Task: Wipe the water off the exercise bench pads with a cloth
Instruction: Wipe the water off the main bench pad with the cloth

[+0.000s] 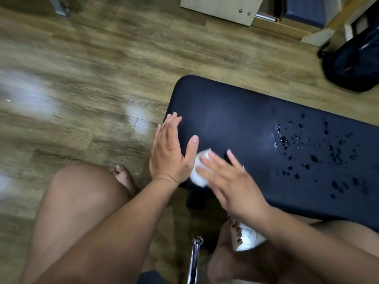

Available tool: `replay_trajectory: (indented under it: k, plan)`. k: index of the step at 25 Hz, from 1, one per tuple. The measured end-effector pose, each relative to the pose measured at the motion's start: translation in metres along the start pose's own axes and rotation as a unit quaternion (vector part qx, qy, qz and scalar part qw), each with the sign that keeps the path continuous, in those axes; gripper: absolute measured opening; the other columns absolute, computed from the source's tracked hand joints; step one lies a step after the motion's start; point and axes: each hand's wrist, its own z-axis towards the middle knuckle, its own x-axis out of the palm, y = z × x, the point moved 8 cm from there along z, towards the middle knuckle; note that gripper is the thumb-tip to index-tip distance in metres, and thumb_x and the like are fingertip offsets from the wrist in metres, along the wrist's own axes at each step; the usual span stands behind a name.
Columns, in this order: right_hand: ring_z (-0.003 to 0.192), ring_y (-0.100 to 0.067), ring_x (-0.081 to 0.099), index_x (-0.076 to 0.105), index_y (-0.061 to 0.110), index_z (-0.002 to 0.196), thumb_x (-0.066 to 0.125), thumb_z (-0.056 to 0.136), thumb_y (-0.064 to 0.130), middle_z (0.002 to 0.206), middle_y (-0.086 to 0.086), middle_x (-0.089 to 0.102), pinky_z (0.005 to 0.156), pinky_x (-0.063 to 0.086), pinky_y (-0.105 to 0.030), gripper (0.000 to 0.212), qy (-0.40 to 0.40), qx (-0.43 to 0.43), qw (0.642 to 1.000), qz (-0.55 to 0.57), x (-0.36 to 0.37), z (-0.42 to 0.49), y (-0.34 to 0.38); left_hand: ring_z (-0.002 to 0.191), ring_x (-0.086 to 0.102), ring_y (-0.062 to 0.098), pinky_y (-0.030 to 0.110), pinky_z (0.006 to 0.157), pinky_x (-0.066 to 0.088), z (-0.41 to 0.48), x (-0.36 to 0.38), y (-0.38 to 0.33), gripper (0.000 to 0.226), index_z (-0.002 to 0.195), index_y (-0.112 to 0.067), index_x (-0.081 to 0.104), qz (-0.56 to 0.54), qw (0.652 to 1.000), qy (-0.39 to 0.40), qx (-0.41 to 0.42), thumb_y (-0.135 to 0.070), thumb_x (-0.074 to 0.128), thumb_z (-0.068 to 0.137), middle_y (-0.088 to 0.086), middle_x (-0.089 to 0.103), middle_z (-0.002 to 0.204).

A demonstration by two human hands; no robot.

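A dark navy bench pad runs from the centre to the right edge. Water drops speckle its right half, while its left half looks dry. A small white cloth, bunched up, sits near the pad's front left corner between my two hands. My left hand is flat with straight fingers, its palm against the cloth's left side. My right hand lies over the cloth's right side with fingers spread straight; it is blurred.
Wooden floor surrounds the bench. My bare knees and feet are below the pad, beside a chrome bench leg. A black bag lies at the far right, and pale furniture stands at the top.
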Motion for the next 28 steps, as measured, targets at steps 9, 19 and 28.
replay_trajectory:
  k: [9, 19, 28]
  plan:
    - [0.139, -0.021, 0.038, 0.053, 0.02, 0.135, 0.048, 0.097, 0.013, 0.146, -0.006, 0.046, 0.117, 0.009, -0.053, 0.039, -0.003, 0.116, 0.993, 0.014, -0.017, 0.154, -0.159, 0.143, 0.035, 0.026, 0.051, 0.117, 0.027, -0.002, 0.005, 0.0, 0.061, 0.136, -0.004, 0.046, 0.033, 0.999, 0.005, 0.006, -0.044, 0.044, 0.09, 0.012, 0.049, 0.146]
    - [0.137, -0.018, 0.04, 0.054, 0.023, 0.132, 0.055, 0.089, 0.009, 0.142, 0.003, 0.051, 0.114, 0.021, -0.056, 0.045, -0.085, 0.137, 0.986, 0.047, 0.005, -0.014, 0.009, 0.143, 0.036, 0.028, 0.05, 0.118, 0.026, -0.004, 0.007, 0.0, 0.062, 0.133, -0.001, 0.048, 0.046, 0.999, 0.0, 0.016, -0.046, 0.043, 0.089, 0.014, 0.051, 0.144]
    - [0.136, -0.019, 0.042, 0.056, 0.019, 0.132, 0.064, 0.084, 0.003, 0.141, -0.002, 0.052, 0.115, 0.017, -0.054, 0.051, -0.084, 0.338, 0.937, -0.014, -0.01, -0.132, -0.057, 0.15, 0.019, 0.029, 0.052, 0.122, 0.001, -0.058, 0.053, -0.079, 0.065, 0.145, -0.008, 0.037, 0.157, 0.945, 0.183, 0.219, -0.047, 0.034, 0.093, 0.015, 0.03, 0.158]
